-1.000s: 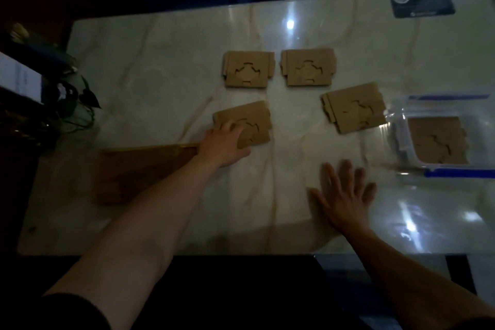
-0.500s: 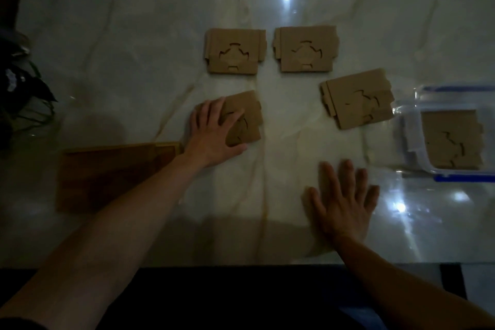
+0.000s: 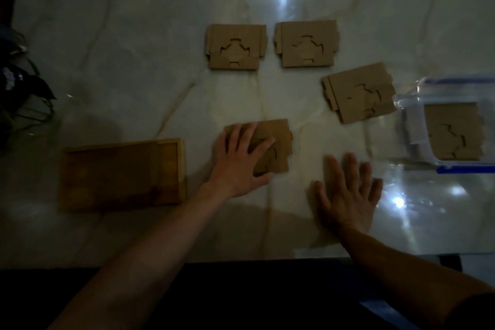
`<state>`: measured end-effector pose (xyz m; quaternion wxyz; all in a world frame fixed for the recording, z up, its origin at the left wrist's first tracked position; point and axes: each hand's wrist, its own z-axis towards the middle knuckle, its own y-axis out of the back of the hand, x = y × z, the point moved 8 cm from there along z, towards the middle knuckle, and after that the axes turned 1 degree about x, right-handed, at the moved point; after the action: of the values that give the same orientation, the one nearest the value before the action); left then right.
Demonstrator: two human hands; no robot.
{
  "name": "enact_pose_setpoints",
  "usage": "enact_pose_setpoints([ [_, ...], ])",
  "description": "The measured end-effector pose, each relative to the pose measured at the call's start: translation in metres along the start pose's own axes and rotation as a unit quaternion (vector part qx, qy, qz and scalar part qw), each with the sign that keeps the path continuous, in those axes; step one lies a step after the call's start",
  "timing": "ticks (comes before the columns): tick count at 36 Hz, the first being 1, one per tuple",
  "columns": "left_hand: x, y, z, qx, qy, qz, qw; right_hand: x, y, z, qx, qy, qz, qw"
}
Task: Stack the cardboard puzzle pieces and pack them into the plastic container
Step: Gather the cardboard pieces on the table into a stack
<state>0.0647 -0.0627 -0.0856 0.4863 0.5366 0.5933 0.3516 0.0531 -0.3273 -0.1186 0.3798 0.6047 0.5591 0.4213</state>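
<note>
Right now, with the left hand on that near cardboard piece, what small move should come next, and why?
Probably slide the near piece right, toward the plastic container. The left hand lies flat on it, not gripping, and the container already holds one piece. The right hand rests flat on the table, free to receive it.

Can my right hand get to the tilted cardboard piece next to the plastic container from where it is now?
Probably yes. The right hand lies flat on bare marble table, and nothing sits between it and the tilted brown cardboard puzzle piece beside the clear plastic container.
</note>
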Motion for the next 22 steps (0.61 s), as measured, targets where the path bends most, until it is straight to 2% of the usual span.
enact_pose_setpoints([
  [8, -0.033, -0.011, -0.004, 0.01, -0.05, 0.003, 0.999, 0.004, 0.007, -0.003, 0.013, 0.0, 0.017, 1.0],
  [18, -0.036, -0.008, 0.0, 0.02, -0.037, -0.014, 0.999, 0.006, 0.01, -0.003, 0.014, 0.004, 0.016, 1.0],
  [22, -0.026, 0.006, 0.003, -0.026, -0.047, -0.033, 0.998, 0.005, 0.008, -0.003, 0.014, 0.003, 0.011, 1.0],
])
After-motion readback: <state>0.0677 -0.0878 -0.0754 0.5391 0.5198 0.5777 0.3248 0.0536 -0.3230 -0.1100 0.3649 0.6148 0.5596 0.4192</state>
